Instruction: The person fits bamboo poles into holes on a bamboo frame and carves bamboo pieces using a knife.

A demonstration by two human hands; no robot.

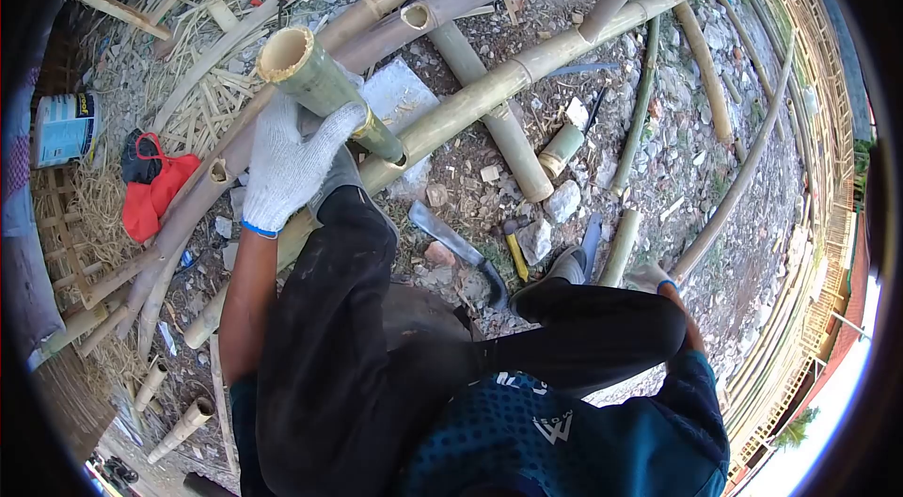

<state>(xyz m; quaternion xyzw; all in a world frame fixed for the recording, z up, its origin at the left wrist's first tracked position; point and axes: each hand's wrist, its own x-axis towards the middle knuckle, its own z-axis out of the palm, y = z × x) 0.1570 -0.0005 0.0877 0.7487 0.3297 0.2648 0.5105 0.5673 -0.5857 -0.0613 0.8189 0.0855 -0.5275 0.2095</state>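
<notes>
"Where is the bamboo tube (323, 86)?"
"Upper left of the frame, tilted, its hollow end facing up. The gloved left hand (293, 158) has its grip wrapped around it."
"And the right hand (651, 277)?"
"Right of centre, gloved, beside the dark-trousered knee (649, 320); I can't tell its grip."
"What lies between the 2 hands?"
"A machete (451, 238) and a yellow-handled hammer (515, 254), on stony ground (691, 168)."

Bright daylight, curved edges, dark corners
</notes>
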